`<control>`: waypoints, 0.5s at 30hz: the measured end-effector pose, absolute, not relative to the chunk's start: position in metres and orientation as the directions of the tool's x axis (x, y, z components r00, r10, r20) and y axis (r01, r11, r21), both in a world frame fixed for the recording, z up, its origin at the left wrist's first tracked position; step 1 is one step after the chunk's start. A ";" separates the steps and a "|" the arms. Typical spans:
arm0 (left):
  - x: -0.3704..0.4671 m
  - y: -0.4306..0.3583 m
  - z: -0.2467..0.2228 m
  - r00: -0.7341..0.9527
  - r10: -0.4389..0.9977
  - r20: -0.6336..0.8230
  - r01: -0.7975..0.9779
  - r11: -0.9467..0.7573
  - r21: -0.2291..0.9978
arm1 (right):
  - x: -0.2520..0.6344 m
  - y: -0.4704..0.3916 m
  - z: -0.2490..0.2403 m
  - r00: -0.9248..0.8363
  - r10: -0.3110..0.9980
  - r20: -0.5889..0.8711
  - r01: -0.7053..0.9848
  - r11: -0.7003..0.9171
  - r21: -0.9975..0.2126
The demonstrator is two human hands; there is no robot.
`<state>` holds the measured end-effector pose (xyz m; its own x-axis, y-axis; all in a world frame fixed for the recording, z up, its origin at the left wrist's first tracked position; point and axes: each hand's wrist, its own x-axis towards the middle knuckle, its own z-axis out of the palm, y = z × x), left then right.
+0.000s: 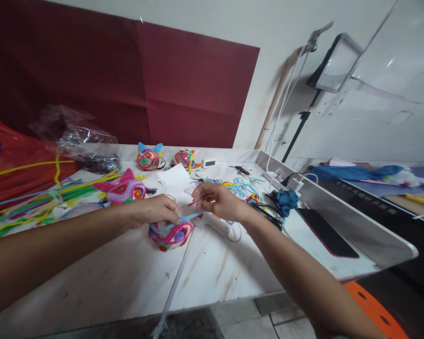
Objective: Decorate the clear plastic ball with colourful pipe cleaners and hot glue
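My left hand [161,209] is closed, its thumb and finger pinching a light blue pipe cleaner [191,216] above a round craft piece. That piece [171,236] is covered in pink, red and blue pipe cleaner loops with a purple spot, and rests on the white table [127,278]. My right hand [214,202] is curled beside the strip's other end, fingertips near a small red bit; what it grips is too small to name. Under the right hand lies a white glue gun [221,228], and a clear glue stick [175,282] runs down past the table's front edge.
A pink eared craft piece [125,188] and pipe cleaners [70,193] lie left. Two finished-looking pieces [149,157] [185,160] stand at the back. Cut scraps [243,187], cables, a blue fabric flower [285,201] and a black phone [327,233] are right.
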<state>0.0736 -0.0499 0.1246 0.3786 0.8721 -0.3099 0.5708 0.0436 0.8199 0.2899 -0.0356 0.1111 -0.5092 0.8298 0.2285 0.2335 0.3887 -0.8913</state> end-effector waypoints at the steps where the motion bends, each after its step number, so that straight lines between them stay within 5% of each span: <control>1: 0.072 -0.051 0.125 0.374 0.876 -0.305 0.566 0.045 0.823 | 0.295 -0.042 0.111 -0.456 0.838 0.300 0.245 0.443 -0.863; 6: 0.062 -0.052 0.127 0.359 0.904 -0.233 0.523 0.012 0.852 | 0.312 -0.079 0.103 -0.289 0.861 0.418 0.420 0.507 -0.753; 15: 0.063 -0.053 0.123 0.254 0.967 -0.014 0.460 -0.108 0.881 | 0.265 -0.121 0.065 -0.380 0.925 -0.003 0.854 0.350 -0.386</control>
<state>0.0628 -0.0534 0.1228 0.2540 0.9671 -0.0138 0.4601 -0.1082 0.8812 0.2653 -0.1214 0.0645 -0.3803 0.9249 -0.0034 0.8537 0.3497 -0.3859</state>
